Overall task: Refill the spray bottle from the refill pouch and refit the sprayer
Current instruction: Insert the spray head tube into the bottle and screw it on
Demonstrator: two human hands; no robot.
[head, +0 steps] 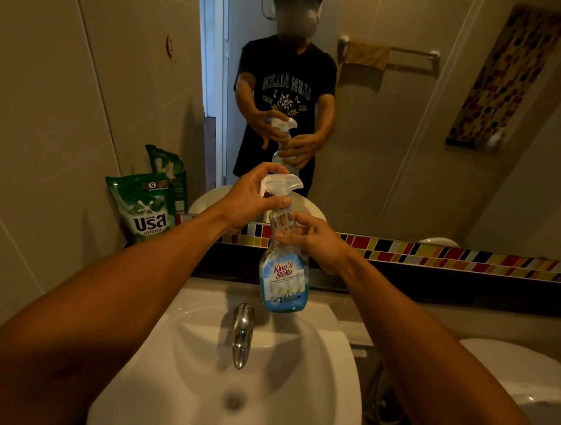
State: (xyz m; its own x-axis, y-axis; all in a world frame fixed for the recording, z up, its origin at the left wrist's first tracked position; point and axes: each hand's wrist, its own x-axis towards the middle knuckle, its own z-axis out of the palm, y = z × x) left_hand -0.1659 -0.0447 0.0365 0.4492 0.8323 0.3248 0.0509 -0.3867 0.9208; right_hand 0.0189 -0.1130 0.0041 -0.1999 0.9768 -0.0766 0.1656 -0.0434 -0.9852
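White porcelain filled the lower part of the view: the sink lay below both forearms, with its chrome tap at the back of the basin. Behind it ran a dark ledge with a strip of coloured mosaic tile under the mirror. The green refill pouch stood upright on the ledge at the left, against the wall and well apart from the hands; whether it had been opened could not be told.

The spray bottle was held upright in the air over the back of the sink, just beyond the tap. Blue liquid showed only near its base, so it looked nearly empty. The right hand was closed around the bottle's clear upper body and neck. The left hand was wrapped around the white sprayer, thumb pressed near the collar.

By that low level and the pouch out of reach, the step in hand was most likely unscrewing the sprayer, not refitting it. The next move would call for a steady right hand while the left turned the collar loose and drew the dip tube straight up and out, then somewhere to put the sprayer down before reaching for the pouch.
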